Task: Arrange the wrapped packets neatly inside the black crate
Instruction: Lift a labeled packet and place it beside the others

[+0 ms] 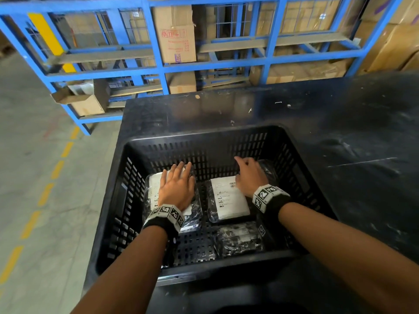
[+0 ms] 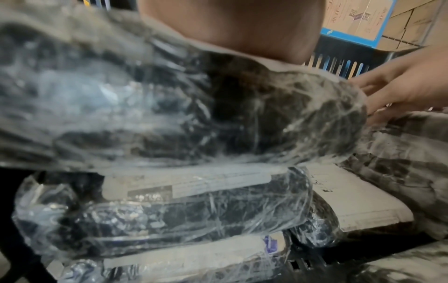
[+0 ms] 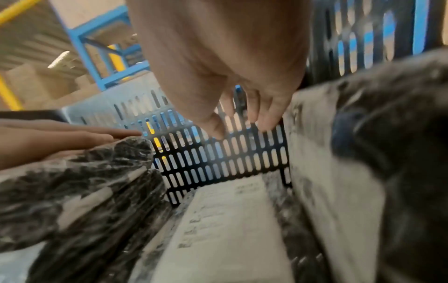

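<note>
A black slotted crate point(image 1: 204, 134) stands on a dark table point(image 1: 340, 123) and holds several plastic-wrapped dark packets with white labels. My left hand point(image 1: 178, 184) lies flat, fingers straight, on the top packet of the left stack point(image 1: 153, 189); the left wrist view shows that top packet point(image 2: 121, 105) with two more packets point(image 2: 181, 210) under it. My right hand point(image 1: 248, 175) rests its fingers against the top edge of a packet point(image 1: 269, 171) leaning at the crate's right side; in the right wrist view the thumb point(image 3: 213, 124) stays clear of this packet point(image 3: 327, 172). Between the hands a label-up packet point(image 1: 229, 200) lies flat. Another packet point(image 1: 238, 239) lies in front.
Bare crate floor point(image 1: 192, 248) shows at the front left. Beyond the table stands a blue metal rack point(image 1: 156, 48) with cardboard boxes point(image 1: 174, 32). To the left is concrete floor with dashed yellow lines point(image 1: 45, 193).
</note>
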